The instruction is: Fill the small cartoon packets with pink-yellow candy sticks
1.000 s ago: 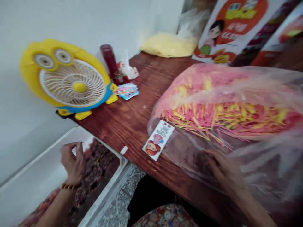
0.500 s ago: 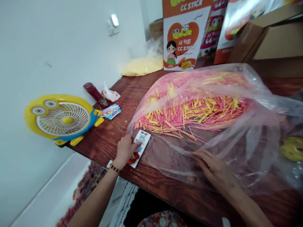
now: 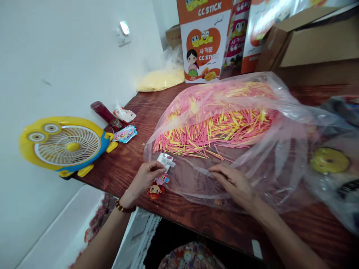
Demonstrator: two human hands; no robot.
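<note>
My left hand (image 3: 147, 176) is closed, thumb and fingertips pinched at the edge of a small printed packet (image 3: 162, 179) with a red-haired cartoon figure. The packet lies at the left front corner of a large clear plastic bag (image 3: 193, 181). Inside the bag is a heap of thin pink and yellow sticks (image 3: 213, 130), some loose near its mouth. My right hand (image 3: 234, 183) is over the bag's near side, its fingers pinched together at a fold of the film. The fingertips partly hide what they grip.
A yellow-and-blue character fan (image 3: 73, 146) stands at the left edge. Near it lie a dark red bottle (image 3: 102, 111), a tissue pack (image 3: 125, 114) and several printed packets (image 3: 125, 133). Behind are a bag of pale yellow material (image 3: 161, 80), a printed carton (image 3: 203, 45) and an open cardboard box (image 3: 316, 48).
My left hand has gone from lying flat on the packet to pinching its edge. My right hand has moved left along the bag, nearer the packet. The view has shifted slightly right.
</note>
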